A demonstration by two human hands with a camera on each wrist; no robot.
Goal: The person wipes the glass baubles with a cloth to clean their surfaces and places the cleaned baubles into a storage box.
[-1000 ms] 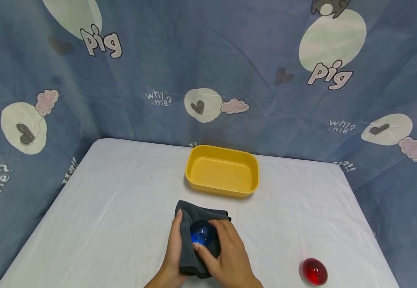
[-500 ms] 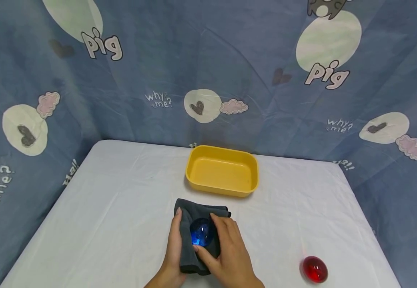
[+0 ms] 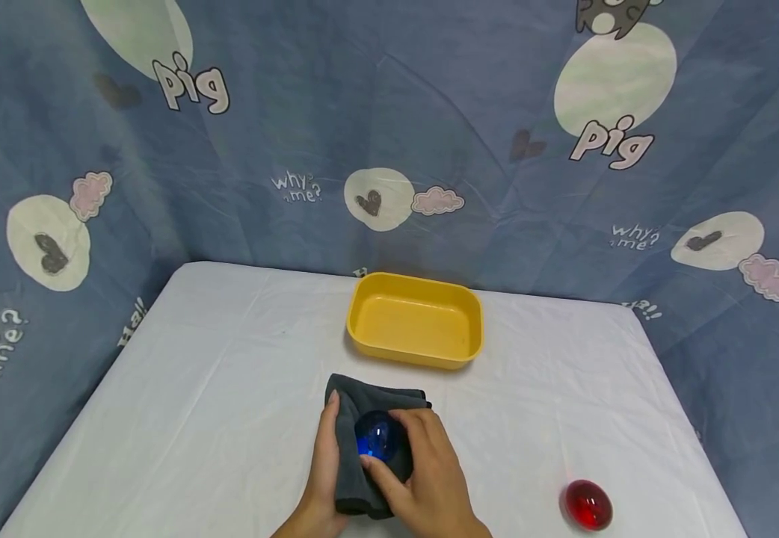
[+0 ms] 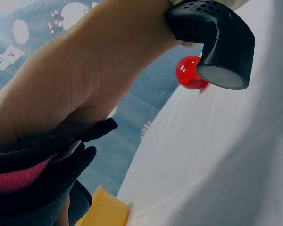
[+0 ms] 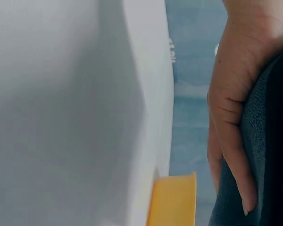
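A shiny blue ball (image 3: 377, 436) sits on a dark grey cloth (image 3: 356, 478) in front of me in the head view. My left hand (image 3: 322, 467) holds the cloth from the left, its thumb along the cloth's edge and the other fingers hidden underneath. From the right, my right hand (image 3: 423, 471) grips the ball between thumb and fingers, against the cloth. The right wrist view shows fingers spread along the cloth (image 5: 254, 122). A pink patch of the cloth (image 4: 21, 179) shows in the left wrist view.
A yellow rectangular tray (image 3: 416, 360) stands beyond the hands near the table's back edge. To the right, a red ball (image 3: 587, 506) lies on the white-covered table (image 3: 181, 418). Blue printed fabric (image 3: 430, 104) hangs behind. A black wrist camera (image 4: 226, 52) shows in the left wrist view.
Both hands, the cloth and the blue ball shift slightly away, then back towards me. The grip stays the same; the tray and red ball stay put.
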